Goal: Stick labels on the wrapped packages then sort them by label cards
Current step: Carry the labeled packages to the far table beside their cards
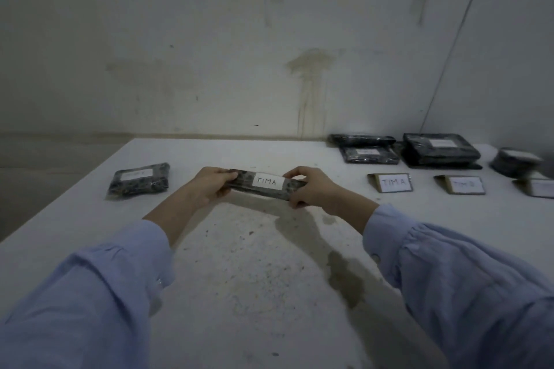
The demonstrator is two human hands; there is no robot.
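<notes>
White table (239, 249) carries dark wrapped packages (139, 180) and standing label cards (393, 182).

— Is your room bright?
— No, it's dim and grey. Your right hand (311, 189) drops a soft shadow on the table (209, 249). The round package (515, 162) far right looks smeary, and your picture bends at the edges.

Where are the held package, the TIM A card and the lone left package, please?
held package (267, 182), head view, its white label
TIM A card (393, 182), head view, its white face
lone left package (141, 186), head view, dark wrap middle
</notes>
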